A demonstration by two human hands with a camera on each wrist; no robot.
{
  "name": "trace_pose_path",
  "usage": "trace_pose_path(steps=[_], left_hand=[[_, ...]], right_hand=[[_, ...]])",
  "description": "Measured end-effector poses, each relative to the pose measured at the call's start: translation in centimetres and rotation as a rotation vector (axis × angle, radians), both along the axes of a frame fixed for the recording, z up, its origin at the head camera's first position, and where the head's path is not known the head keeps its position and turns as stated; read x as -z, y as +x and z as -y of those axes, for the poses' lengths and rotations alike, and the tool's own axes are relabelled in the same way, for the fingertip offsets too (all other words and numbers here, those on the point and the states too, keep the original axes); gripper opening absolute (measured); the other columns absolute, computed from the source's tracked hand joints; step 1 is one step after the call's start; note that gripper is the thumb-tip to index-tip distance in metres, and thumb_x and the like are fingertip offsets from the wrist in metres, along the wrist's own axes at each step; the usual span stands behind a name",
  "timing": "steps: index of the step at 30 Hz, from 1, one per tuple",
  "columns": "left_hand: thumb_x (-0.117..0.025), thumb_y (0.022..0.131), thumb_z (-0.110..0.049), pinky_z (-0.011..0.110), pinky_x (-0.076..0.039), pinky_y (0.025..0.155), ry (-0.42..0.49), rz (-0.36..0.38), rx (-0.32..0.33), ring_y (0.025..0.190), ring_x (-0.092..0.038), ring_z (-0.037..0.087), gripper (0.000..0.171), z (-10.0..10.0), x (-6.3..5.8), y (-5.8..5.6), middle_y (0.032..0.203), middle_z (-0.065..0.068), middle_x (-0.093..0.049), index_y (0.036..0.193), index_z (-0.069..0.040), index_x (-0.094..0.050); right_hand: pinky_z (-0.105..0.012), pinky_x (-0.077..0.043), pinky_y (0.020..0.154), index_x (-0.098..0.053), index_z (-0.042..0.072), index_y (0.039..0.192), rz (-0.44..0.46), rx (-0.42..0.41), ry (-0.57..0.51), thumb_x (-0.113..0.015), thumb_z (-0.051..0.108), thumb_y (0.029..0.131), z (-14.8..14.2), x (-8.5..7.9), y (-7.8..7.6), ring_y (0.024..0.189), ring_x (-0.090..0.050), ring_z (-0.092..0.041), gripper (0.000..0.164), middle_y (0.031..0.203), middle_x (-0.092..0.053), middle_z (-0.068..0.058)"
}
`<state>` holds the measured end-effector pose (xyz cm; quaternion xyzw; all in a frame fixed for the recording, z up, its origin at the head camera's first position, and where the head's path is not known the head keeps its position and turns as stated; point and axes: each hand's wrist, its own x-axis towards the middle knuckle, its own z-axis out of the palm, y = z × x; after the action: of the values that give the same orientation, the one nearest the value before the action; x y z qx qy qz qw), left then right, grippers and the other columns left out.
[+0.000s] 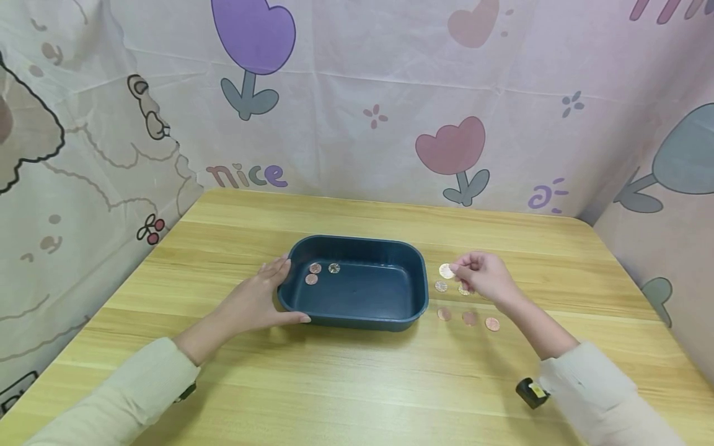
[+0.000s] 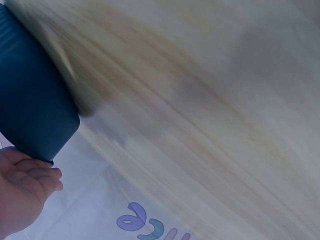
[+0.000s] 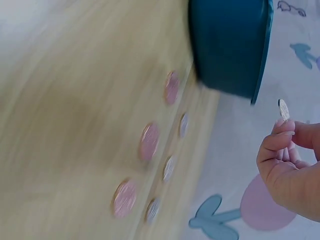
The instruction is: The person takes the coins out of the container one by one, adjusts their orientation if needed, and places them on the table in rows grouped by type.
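A dark blue rectangular basin (image 1: 357, 322) stands on the table, with two pinkish coins (image 1: 311, 279) and a gold-toned coin (image 1: 334, 268) inside at its left. My left hand (image 1: 259, 297) holds the basin's left end, fingers at the side rim and thumb along the front. Just right of the basin, my right hand (image 1: 485, 275) pinches a shiny pale coin (image 3: 284, 110) between thumb and fingertips, raised above the table. Below that hand lie three pinkish coins (image 3: 149, 141) in a row, beside a row of paler coins (image 3: 169, 168), partly hidden by the hand in the head view.
The wood-grain table (image 1: 346, 390) ends at a patterned cloth (image 1: 357, 136) hanging behind and at both sides. A small black device with a yellow label (image 1: 532, 393) sits by the right sleeve. Part of another dark object (image 1: 186, 392) shows under the left sleeve.
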<state>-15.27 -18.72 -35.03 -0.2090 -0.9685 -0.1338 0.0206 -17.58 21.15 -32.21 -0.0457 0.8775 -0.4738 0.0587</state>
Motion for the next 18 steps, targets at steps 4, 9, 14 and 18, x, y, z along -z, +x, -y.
trace_pose_path(steps=[4,9,14,18], left_hand=[[-0.067,0.065,-0.069,0.056,-0.033,0.106,-0.002,0.001,0.000,0.133,-0.032,0.045,0.111,0.0,-0.1,0.0,0.149,0.023,-0.029,0.138,0.008,-0.036],[-0.067,0.065,-0.069,0.057,-0.033,0.105,-0.002,0.012,-0.007,0.133,-0.031,0.047,0.111,0.0,0.0,0.1,0.149,0.022,-0.028,0.139,0.007,-0.035],[-0.067,0.065,-0.069,0.057,-0.032,0.106,0.000,0.016,-0.007,0.133,-0.031,0.046,0.111,0.0,0.0,0.1,0.149,0.023,-0.028,0.139,0.007,-0.034],[-0.067,0.065,-0.069,0.056,-0.032,0.106,0.001,0.011,-0.005,0.134,-0.030,0.045,0.111,0.0,-0.1,0.0,0.149,0.023,-0.028,0.139,0.007,-0.035]], right_hand=[[-0.020,-0.046,0.050,-0.055,-0.008,0.097,0.016,0.033,0.013,-0.053,0.012,0.093,-1.8,0.1,0.5,0.056,-0.049,-0.005,0.021,0.069,-0.056,0.002],[-0.021,-0.048,0.053,-0.055,-0.007,0.096,0.030,0.067,0.056,-0.053,0.017,0.094,-4.1,0.6,0.8,0.057,-0.049,-0.005,0.024,0.070,-0.056,0.004],[-0.020,-0.048,0.053,-0.055,-0.005,0.095,0.041,0.096,0.088,-0.052,0.020,0.095,-6.2,1.2,1.0,0.057,-0.049,-0.003,0.025,0.070,-0.056,0.005],[-0.019,-0.047,0.053,-0.054,-0.005,0.095,0.056,0.121,0.086,-0.051,0.019,0.095,-7.5,1.8,1.0,0.058,-0.050,-0.002,0.024,0.070,-0.057,0.006]])
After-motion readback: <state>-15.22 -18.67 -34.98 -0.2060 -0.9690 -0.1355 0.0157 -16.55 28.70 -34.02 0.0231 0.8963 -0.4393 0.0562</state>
